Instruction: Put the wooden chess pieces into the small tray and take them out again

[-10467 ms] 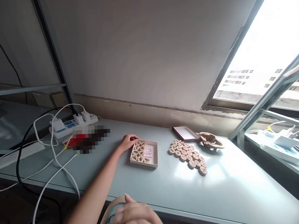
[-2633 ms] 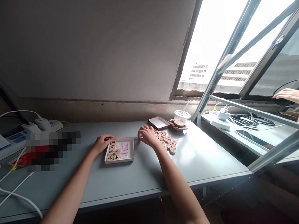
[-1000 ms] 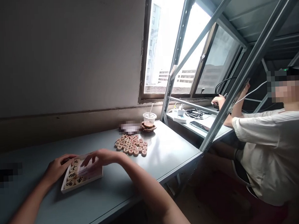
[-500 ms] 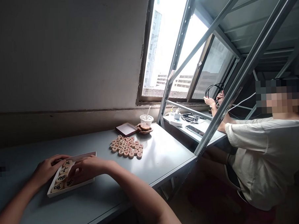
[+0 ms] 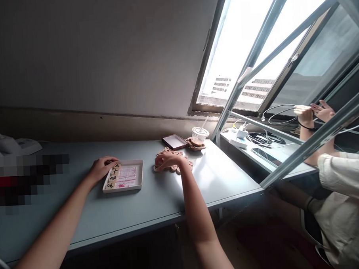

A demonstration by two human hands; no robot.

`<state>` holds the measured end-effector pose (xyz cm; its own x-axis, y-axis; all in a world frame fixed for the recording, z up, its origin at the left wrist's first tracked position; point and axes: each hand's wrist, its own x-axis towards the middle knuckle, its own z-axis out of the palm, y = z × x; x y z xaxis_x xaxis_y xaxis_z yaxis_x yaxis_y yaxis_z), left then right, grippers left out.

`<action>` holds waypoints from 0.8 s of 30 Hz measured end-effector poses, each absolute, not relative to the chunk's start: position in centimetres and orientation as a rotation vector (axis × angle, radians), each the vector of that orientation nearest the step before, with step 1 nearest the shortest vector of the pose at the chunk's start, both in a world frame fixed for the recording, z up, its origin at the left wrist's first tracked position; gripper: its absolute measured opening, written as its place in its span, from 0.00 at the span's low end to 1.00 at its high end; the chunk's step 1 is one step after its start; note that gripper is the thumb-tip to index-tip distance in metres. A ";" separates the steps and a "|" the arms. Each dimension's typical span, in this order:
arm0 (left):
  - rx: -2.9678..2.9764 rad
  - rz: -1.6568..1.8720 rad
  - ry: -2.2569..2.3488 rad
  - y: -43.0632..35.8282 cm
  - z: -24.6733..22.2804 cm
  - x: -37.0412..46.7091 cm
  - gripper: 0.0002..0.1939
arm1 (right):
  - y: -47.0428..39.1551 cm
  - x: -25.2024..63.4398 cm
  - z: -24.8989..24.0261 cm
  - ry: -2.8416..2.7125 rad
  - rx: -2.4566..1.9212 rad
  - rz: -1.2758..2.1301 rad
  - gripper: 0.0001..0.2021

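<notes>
My left hand (image 5: 102, 170) grips the far left corner of a shallow white box (image 5: 142, 174), its fingers curled over the rim. Inside, a single column of round wooden Chinese chess pieces (image 5: 113, 178) with black characters lines the left wall; red printed lines show on the bare floor. My right hand (image 5: 170, 160) is over the cluster of Chinese chess pieces (image 5: 182, 169) on the table, partly covering it. Its bent fingers are on a black-marked chess piece (image 5: 156, 167) at the cluster's left edge. The fingertips are partly hidden.
Behind the cluster lie a dark-edged box lid (image 5: 174, 142) and a lidded plastic cup (image 5: 200, 134) on a brown holder. A metal frame post (image 5: 226, 122) rises at the table's right end. Beyond it, a person (image 5: 342, 175) handles a cable beside a power strip (image 5: 238, 142).
My right hand has moved from the box to the cluster on the right. The second column's piece is gone from the box. The view has turned left; my left hand stays at the box.
</notes>
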<state>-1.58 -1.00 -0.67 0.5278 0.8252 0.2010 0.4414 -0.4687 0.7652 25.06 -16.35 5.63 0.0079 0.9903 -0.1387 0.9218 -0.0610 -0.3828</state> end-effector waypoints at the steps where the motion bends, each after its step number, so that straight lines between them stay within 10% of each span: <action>1: 2.109 0.756 1.020 -0.9 -0.8 -1.6 0.17 | -16.2 24.8 5.6 -2.048 -2.067 0.572 0.14; 13: 2.084 0.721 0.956 -1.0 -0.4 -1.6 0.16 | -15.7 23.0 6.3 -2.086 -2.054 0.349 0.06; 24: 1.988 0.777 0.955 -0.6 -0.1 -1.7 0.17 | -11.4 12.0 1.8 -2.388 -1.618 -0.587 0.09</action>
